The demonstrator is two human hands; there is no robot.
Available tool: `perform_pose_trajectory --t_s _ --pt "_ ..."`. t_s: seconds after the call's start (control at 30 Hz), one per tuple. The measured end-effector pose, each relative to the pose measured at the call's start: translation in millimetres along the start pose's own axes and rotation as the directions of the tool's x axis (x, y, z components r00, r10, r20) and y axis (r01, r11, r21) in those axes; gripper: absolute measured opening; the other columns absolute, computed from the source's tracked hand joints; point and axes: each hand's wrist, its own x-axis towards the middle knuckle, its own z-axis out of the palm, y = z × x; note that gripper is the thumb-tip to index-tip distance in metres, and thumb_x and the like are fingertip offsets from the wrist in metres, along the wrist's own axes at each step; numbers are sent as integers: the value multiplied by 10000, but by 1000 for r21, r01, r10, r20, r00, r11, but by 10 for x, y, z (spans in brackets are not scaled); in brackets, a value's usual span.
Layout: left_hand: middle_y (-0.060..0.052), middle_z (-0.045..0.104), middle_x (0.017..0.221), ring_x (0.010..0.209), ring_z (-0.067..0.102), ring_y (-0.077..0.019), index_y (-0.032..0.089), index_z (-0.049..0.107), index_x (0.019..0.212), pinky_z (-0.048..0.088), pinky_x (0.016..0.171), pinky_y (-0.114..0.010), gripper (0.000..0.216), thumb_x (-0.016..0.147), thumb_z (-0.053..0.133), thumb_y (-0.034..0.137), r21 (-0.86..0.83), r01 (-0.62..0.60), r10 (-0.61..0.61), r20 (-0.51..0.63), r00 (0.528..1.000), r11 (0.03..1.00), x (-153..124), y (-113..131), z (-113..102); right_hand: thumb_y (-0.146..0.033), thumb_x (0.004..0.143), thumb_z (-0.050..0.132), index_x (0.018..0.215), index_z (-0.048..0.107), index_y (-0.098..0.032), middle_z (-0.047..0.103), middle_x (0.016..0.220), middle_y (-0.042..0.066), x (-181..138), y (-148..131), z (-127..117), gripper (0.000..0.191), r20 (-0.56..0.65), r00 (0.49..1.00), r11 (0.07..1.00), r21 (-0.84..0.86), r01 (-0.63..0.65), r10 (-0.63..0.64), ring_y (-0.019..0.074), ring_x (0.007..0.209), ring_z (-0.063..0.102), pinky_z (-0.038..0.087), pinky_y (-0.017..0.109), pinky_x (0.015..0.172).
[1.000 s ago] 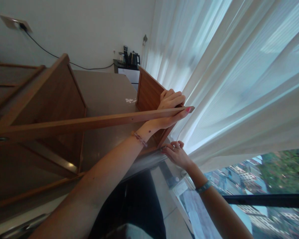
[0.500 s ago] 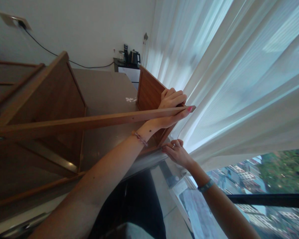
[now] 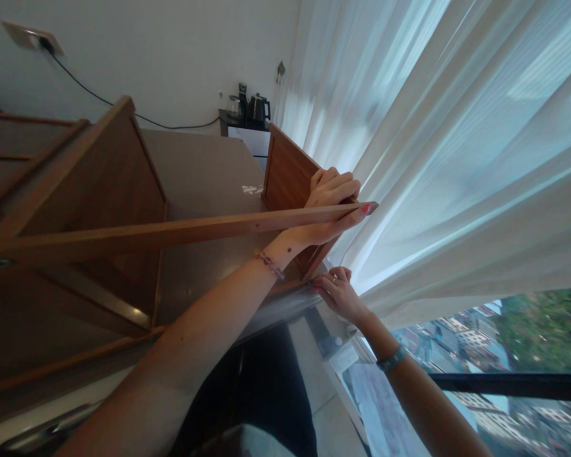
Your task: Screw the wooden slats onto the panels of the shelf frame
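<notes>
A brown wooden furniture frame lies on a grey table (image 3: 204,171). A long wooden rail (image 3: 171,231) runs from the left to a wooden side panel (image 3: 285,178) near the curtain. My left hand (image 3: 330,206) is closed round the rail's end, its fingers over the panel's top edge and the thumb under the rail. My right hand (image 3: 340,293) is below it, at the panel's lower corner by the table edge. Its fingers are pinched together there on something too small to make out.
A second wooden panel (image 3: 99,178) of the frame stands at the left. White sheer curtains (image 3: 433,158) hang close on the right over a window (image 3: 504,336). A kettle (image 3: 258,108) stands on a small cabinet by the far wall. A cable runs from a wall socket (image 3: 28,36).
My right hand has shifted slightly at the panel's lower corner, fingers still pinched. My left hand keeps its hold on the rail. The view has moved a little.
</notes>
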Motion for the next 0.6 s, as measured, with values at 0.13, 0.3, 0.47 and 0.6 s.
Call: perform_pose_trajectory --t_s 0.13,0.3,0.47,0.6 --pt "-6 538 723 799 499 -188 220 402 684 354 883 -401 547 930 207 668 -2 11 -11 13 1000 1000 10 17 -13 -270 985 470 977 593 -225 657 840 8 29 -16 6 132 -20 999 999 20 -36 36 201 882 446 283 366 847" --pt "-7 541 748 824 498 -190 219 425 715 348 890 -407 523 942 217 642 -2 4 -4 12 1000 1000 -1 -6 6 -238 969 493 990 604 -231 660 849 7 22 -12 27 113 -33 999 1000 -23 -8 7 201 892 443 283 364 851" --pt "-1 538 767 837 496 -182 219 434 735 342 900 -392 475 960 248 593 44 14 -17 61 998 999 -6 -11 0 -243 966 507 941 591 -220 679 883 7 -19 -24 37 91 -50 998 999 -48 22 -24 201 890 442 278 368 842" --pt "-3 524 750 834 489 -189 222 427 728 336 897 -399 495 951 225 615 23 13 -14 50 999 1000 -3 -17 6 -232 962 513 956 591 -226 693 933 2 -17 -41 27 79 -42 999 997 -72 28 -31 203 896 447 276 370 835"
